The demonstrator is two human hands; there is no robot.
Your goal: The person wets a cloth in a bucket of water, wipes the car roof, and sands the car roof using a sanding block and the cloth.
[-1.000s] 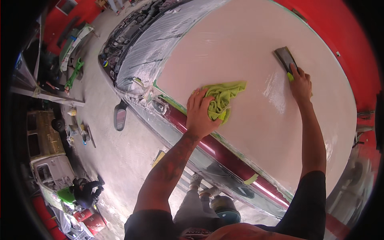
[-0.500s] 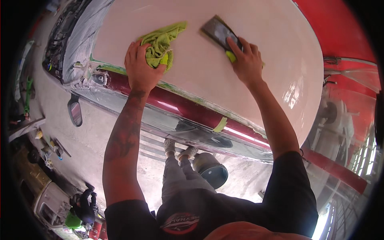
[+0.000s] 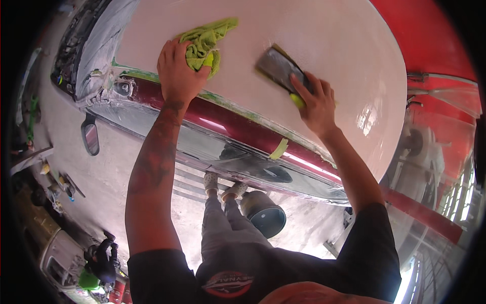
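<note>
A pale, primer-coloured car roof (image 3: 349, 45) spreads out under both hands. At its left part, my left hand (image 3: 178, 73) is closed on a crumpled green cloth (image 3: 203, 44) that lies against the surface. My right hand (image 3: 318, 107) grips a flat, dark grey sanding block (image 3: 279, 65), pressed on the roof and slightly blurred. Each thumb shows a bright yellow-green covering at its tip. Along the near roof edge runs a dark red strip (image 3: 243, 127) with a piece of green masking tape (image 3: 279, 149) on it. The block's underside is hidden.
Below the car side, a dark bucket (image 3: 267, 220) stands by my feet on the floor. A side mirror (image 3: 91, 137) sticks out at left. A red panel (image 3: 430, 40) lies beyond the roof at right. Another person (image 3: 101, 261) is at lower left, by a vehicle.
My right hand has moved the sanding block toward me and slightly right across the roof. My left hand and the cloth have stayed nearly in place; the view has shifted a little.
</note>
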